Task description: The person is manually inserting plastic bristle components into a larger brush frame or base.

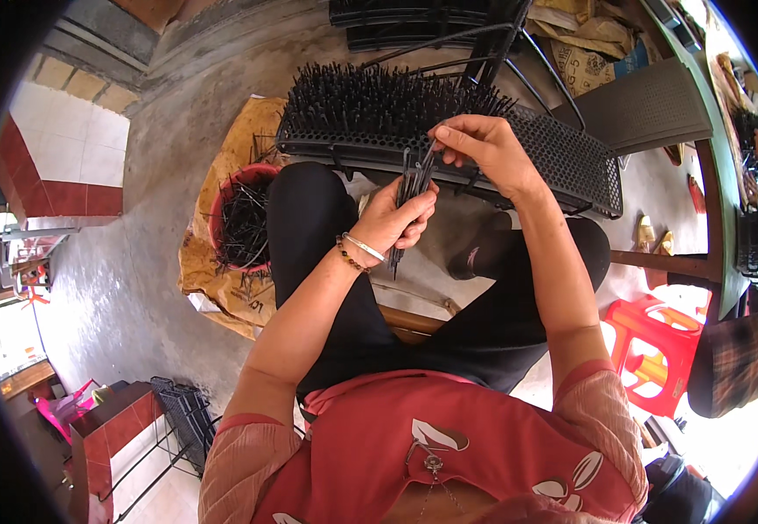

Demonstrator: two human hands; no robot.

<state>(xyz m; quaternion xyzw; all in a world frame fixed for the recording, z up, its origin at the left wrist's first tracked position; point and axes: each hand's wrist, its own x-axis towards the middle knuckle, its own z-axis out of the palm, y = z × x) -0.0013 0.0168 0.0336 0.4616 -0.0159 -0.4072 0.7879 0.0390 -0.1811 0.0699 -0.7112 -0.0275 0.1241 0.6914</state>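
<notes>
My left hand (396, 217) is closed round a bundle of thin dark rods (413, 179), held upright between my knees with the ends sticking out above and below the fist. My right hand (488, 153) is pinched at the bundle's top, apparently on the end of one rod; the fingers partly hide it. Just beyond both hands lies a long black perforated rack (562, 148). Its left and middle part is packed with many upright black rods (353, 103), while the holes at its right end stand bare.
Beside my left knee, a red basin (218, 205) full of loose dark rods sits on a brown sack (200, 253). Another black rack (414, 17) stands at the back. A red plastic stool (654, 354) is to my right, near a person in plaid (741, 362).
</notes>
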